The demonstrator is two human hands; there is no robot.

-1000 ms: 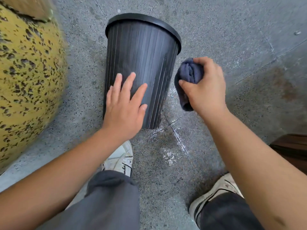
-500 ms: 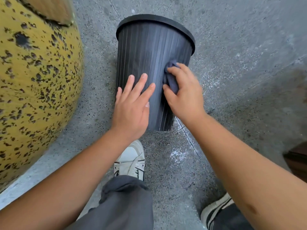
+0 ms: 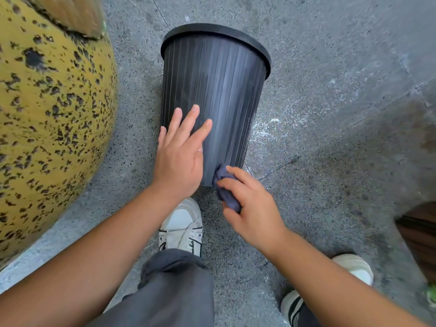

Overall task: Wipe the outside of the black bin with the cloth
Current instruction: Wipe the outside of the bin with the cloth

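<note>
The black ribbed bin [image 3: 219, 90] stands upright on the grey floor in the middle of the head view. My left hand [image 3: 180, 154] lies flat on its near left side, fingers spread, holding nothing. My right hand [image 3: 250, 206] grips a bunched dark blue-grey cloth [image 3: 225, 188]. The cloth touches the bin's lower right edge, close to the floor. Most of the cloth is hidden under my fingers.
A large yellow sphere with dark flecks [image 3: 52, 109] fills the left side, close to the bin. My two white shoes [image 3: 182, 226] stand just below the bin. A dark brown object [image 3: 420, 234] sits at the right edge. Speckled concrete floor [image 3: 330, 90] lies to the right.
My right hand brought the cloth from beside the bin onto its side, then slid it down to the bottom edge. My left hand stayed flat on the bin.
</note>
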